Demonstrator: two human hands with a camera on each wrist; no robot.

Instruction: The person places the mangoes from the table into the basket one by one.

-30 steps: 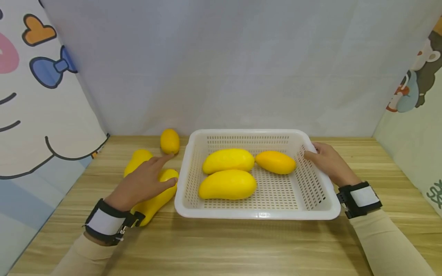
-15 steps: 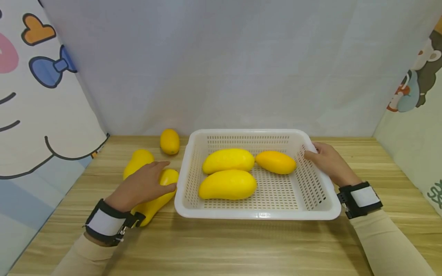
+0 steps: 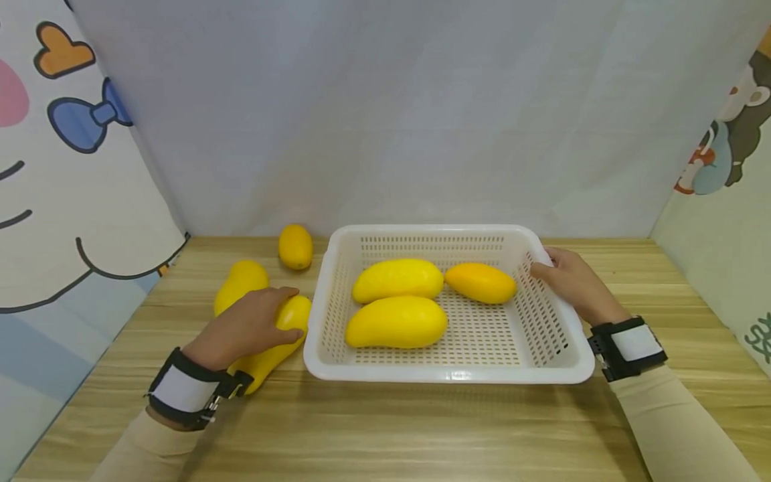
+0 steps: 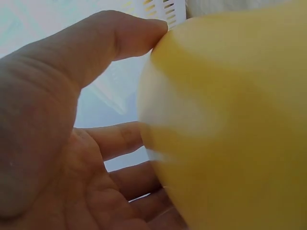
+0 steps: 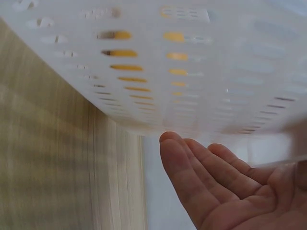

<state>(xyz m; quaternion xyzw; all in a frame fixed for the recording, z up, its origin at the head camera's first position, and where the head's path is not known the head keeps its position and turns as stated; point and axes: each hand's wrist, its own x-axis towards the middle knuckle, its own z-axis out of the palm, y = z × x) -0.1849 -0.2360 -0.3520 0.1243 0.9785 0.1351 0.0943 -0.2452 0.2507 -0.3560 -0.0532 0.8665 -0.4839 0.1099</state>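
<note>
My left hand [image 3: 247, 329] holds a large yellow mango [image 3: 294, 312] on the table, left of the basket. In the left wrist view the thumb and fingers [image 4: 122, 139] sit on opposite sides of this mango [image 4: 230, 120]. My right hand [image 3: 581, 284] grips the right rim of a white perforated plastic basket [image 3: 448, 376], thumb on top, fingers [image 5: 192, 163] underneath. Two large yellow mangoes [image 3: 397, 323] and a smaller orange-yellow mango [image 3: 480, 283] lie in the basket. Its right part shows bare floor.
Another yellow mango [image 3: 241, 281] lies just beyond my left hand, partly covered by it. A small orange-yellow mango [image 3: 295, 248] stands near the back edge of the wooden table [image 3: 385, 435]. A pale cloth backdrop [image 3: 385, 120] rises behind.
The left hand's fingers have drawn back from near the small mango and curled over the large yellow mango. My right hand and the basket stay put.
</note>
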